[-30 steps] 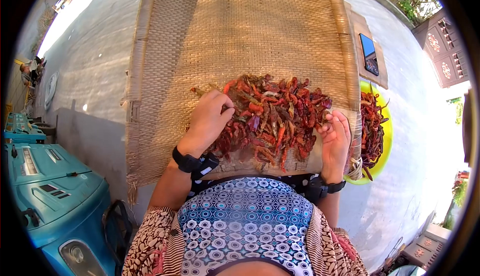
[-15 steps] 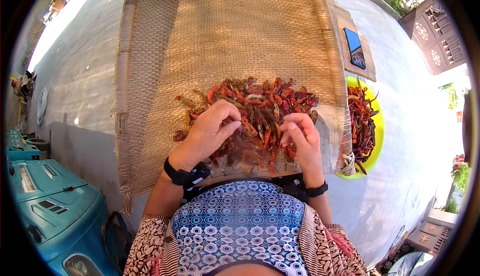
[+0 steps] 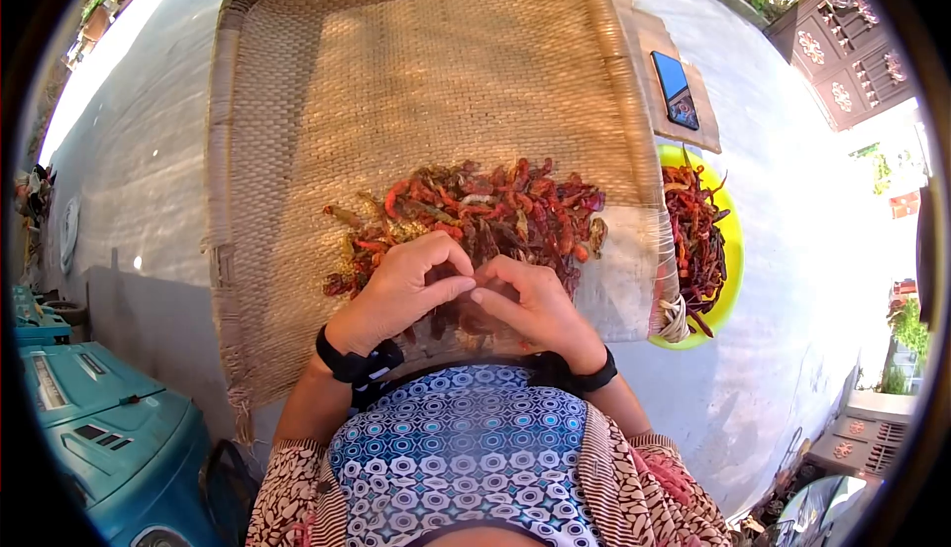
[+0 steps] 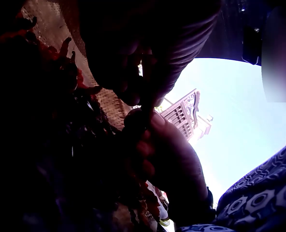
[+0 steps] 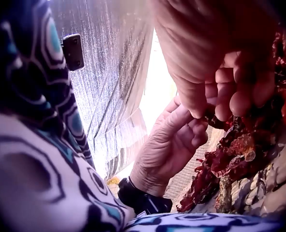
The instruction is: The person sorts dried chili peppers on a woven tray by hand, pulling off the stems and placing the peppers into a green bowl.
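Note:
Both hands meet fingertip to fingertip above the near part of a pile of dried red chilies [image 3: 525, 200] on a woven tray [image 3: 446, 61]. The left hand [image 3: 401, 284] has thumb and forefinger pinched together; the right hand [image 3: 545, 314] pinches against them from the other side. Between them, the right wrist view shows a small dark red chili [image 5: 215, 118] at the fingertips of the right hand [image 5: 206, 63], with the left hand [image 5: 169, 145] touching its end. In the left wrist view the joined fingers are mostly in shadow.
A yellow basin [image 3: 733, 250] of chilies stands right of the tray. Beyond it, a phone [image 3: 676, 89] lies on a flat board [image 3: 701, 111]. A teal vehicle or machine [image 3: 109, 438] stands at lower left on the grey floor [image 3: 149, 210].
The right hand has come from the pile's right edge leftward to meet the left hand, which has moved down slightly. The view has shifted, so tray and basin appear further left.

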Available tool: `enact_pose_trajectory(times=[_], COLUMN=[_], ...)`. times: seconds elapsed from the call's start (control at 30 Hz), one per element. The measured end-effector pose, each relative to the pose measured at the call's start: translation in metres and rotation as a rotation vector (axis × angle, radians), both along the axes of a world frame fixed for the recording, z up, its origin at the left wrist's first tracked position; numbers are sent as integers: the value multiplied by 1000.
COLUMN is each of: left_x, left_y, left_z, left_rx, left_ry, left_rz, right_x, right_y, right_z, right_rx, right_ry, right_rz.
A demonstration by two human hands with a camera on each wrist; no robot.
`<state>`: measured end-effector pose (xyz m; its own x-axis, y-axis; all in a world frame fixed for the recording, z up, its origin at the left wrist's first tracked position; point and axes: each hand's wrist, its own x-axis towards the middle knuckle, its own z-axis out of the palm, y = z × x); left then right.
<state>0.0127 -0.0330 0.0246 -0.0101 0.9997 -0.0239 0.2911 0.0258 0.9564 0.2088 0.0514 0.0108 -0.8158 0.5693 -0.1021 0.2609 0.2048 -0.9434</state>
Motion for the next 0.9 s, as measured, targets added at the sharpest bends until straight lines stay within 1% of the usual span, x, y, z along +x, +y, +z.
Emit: enact_pose_trajectory(times=[0.03,0.13,0.17,0.23,0.27,0.3,0.33,0.37,0.4,0.43,0.53,0.63,0.73,0.83,0.9], left_x=[0,-2,-2,-3,-4,-4,-7,-10,-15,-20,-33,-40,-40,-40,-36], left_y=[-1,-1,-1,0,0,1,1,2,3,2,1,-1,-2,-2,-3], left_z=[1,-3,-4,-6,-8,-11,-12,-13,-14,-17,-32,-39,-40,-42,-39], left_rx=[-20,-26,21,102,141,128,152,176,199,218,252,144,80,11,15], left_ry=[-21,-125,-86,18,71,-5,45,96,147,247,438,562,545,622,703], left_rz=[17,60,46,111,148,226,296,368,439,478,561,613,634,568,559], right_x=[1,5,7,11,14,18,24,31,39,47,76,109,116,114,112], right_y=[0,1,2,4,6,9,14,21,30,38,60,82,84,85,83], right_z=[2,-1,1,5,6,7,8,10,4,-5,-16,-30,-30,-38,-41], right_rx=[-40,-110,-121,-145,-221,-299,-377,-382,-362,-340,-495,-721,-875,-823,-789], right_ry=[-16,93,95,100,114,128,143,173,281,388,820,1153,1172,1164,1142], right_rz=[-10,-12,-25,-46,-138,-228,-317,-408,-506,-605,-790,-692,-841,-876,-884])
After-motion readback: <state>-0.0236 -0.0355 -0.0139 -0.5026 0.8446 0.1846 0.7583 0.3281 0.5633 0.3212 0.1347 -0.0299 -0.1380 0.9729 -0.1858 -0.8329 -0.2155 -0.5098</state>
